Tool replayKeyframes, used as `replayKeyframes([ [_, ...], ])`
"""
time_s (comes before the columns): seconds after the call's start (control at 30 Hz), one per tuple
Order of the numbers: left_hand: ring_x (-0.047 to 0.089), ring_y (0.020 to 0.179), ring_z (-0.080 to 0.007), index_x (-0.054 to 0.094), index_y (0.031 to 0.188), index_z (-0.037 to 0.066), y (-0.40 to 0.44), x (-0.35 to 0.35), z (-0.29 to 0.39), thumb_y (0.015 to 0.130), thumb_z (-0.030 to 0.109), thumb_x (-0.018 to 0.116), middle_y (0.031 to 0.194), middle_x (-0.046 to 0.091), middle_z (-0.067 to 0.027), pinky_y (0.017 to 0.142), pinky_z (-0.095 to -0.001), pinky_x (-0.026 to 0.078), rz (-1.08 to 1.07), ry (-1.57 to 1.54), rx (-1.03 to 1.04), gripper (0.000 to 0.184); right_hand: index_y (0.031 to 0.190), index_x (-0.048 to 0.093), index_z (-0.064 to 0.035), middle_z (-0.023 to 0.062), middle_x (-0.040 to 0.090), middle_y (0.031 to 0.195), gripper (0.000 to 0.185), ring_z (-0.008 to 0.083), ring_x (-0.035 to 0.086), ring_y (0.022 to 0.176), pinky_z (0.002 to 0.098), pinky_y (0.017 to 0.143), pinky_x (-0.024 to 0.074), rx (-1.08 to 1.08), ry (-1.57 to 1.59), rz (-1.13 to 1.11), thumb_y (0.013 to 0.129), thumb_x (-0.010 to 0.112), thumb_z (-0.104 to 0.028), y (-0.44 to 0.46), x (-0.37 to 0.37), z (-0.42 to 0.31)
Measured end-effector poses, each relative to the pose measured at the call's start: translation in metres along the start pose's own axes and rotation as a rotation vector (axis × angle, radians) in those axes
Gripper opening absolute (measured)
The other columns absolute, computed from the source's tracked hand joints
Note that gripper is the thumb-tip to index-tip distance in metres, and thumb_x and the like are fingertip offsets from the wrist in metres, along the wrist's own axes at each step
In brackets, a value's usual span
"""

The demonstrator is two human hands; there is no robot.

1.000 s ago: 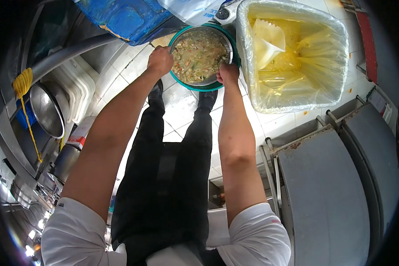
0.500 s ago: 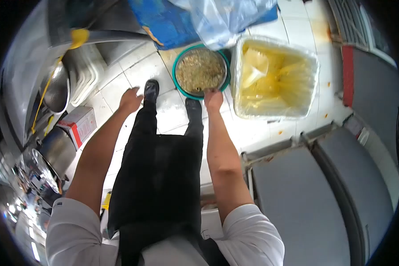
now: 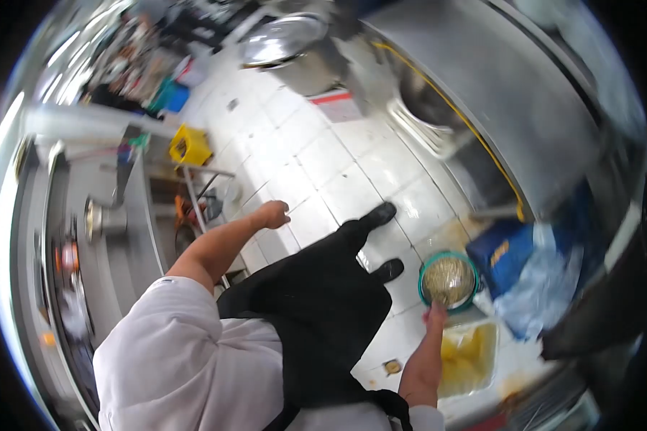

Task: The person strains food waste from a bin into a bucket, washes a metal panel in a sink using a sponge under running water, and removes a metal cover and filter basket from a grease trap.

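A metal bowl of chopped food (image 3: pixel 447 281) sits inside a green basin (image 3: pixel 423 289) on the tiled floor, at the right of the view. My right hand (image 3: pixel 435 313) is at the near edge of the bowl, its fingers closed and blurred; whether they grip the rim cannot be made out. Out over the floor, well away from the bowl, my left hand (image 3: pixel 273 215) hangs with its fingers curled in and nothing visible in them. Below the basin stands the bin lined with clear plastic (image 3: pixel 469 359), with yellow contents.
A blue container (image 3: pixel 499 248) with a plastic bag (image 3: pixel 543 287) lies right of the basin. A lidded pot (image 3: pixel 309 68) stands on a red and white box (image 3: pixel 338 106). Steel shelving (image 3: pixel 147 208) and a yellow container (image 3: pixel 190 146) are at the left. A yellow cord (image 3: pixel 456 111) crosses the upper right.
My left hand has let go of the bowl and moved away left. The view has swung round, bringing the shelving and the far floor into sight. My right hand remains at the bowl's edge.
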State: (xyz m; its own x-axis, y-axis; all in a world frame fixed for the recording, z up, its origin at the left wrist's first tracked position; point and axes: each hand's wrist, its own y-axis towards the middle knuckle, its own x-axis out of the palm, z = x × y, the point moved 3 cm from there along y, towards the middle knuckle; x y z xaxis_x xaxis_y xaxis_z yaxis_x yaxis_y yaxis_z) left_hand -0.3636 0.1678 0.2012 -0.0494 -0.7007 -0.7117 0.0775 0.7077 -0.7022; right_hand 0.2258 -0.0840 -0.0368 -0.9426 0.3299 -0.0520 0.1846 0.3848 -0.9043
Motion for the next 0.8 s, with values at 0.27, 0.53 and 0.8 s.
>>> replayKeyframes([
  [0.27,0.062,0.102,-0.0375,0.066,0.108,-0.002,-0.103,0.039,-0.077,0.079,0.032,0.066,0.106,0.066,-0.0230,0.090,-0.0416,0.048,0.016,-0.304,-0.255,0.044,0.085,0.051,-0.0080,0.0060,0.047,0.060,0.005,0.0170,0.046,0.043,0.0336,0.037,0.0385,0.163,-0.161,0.069,0.087,0.047,-0.011,-0.045,0.015,-0.048],
  [0.53,0.062,0.101,-0.0368,0.069,0.101,0.000,-0.139,0.095,-0.122,0.080,0.027,0.066,0.106,0.066,-0.0197,0.088,-0.0427,0.049,0.010,-0.449,-0.387,0.035,0.084,0.052,-0.0085,0.0039,0.048,0.065,0.017,0.0150,0.046,0.043,0.0289,0.035,0.0371,0.045,-0.296,-0.091,0.094,0.050,-0.022,-0.024,0.096,-0.114],
  [0.8,0.062,0.098,-0.0374,0.069,0.102,0.002,-0.126,0.110,-0.164,0.080,0.028,0.066,0.104,0.067,-0.0205,0.084,-0.0432,0.050,-0.047,-0.496,-0.436,0.034,0.097,0.057,-0.0079,0.0016,0.049,0.068,0.018,0.0133,0.051,0.051,0.0278,0.041,0.0421,-0.009,-0.194,-0.098,0.096,0.054,-0.026,-0.051,0.149,-0.127],
])
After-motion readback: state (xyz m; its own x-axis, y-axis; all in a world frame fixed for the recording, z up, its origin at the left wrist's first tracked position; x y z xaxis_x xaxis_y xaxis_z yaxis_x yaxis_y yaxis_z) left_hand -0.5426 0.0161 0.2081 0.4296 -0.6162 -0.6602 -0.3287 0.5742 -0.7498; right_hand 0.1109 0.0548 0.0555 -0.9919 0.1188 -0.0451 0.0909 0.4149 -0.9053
